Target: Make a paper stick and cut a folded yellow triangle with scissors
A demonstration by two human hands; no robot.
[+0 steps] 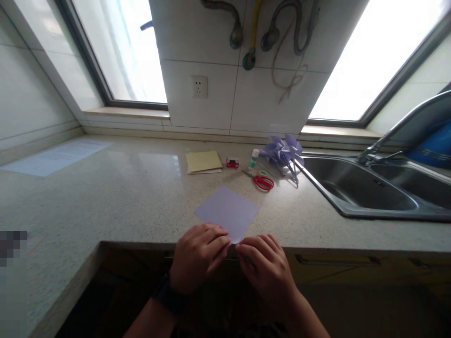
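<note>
A square sheet of lilac paper point(228, 209) lies on the countertop, turned like a diamond, its near corner at the counter's front edge. My left hand point(202, 251) has its fingers closed at the left side of that near corner. Opposite it, my right hand point(265, 263) pinches the tip of the same corner. Both thumbs are partly hidden under the fingers. Farther back lie red-handled scissors point(263, 182), a glue stick point(253, 158) standing upright, a small red item point(232, 162), and folded yellowish paper point(203, 162).
Lilac paper pinwheel-like flowers point(283, 151) lie beside the steel sink point(352, 210) at the right. A printed sheet point(56, 157) is at the far left. Behind the counter point(141, 202) rises a tiled wall with a socket point(199, 87) and hoses.
</note>
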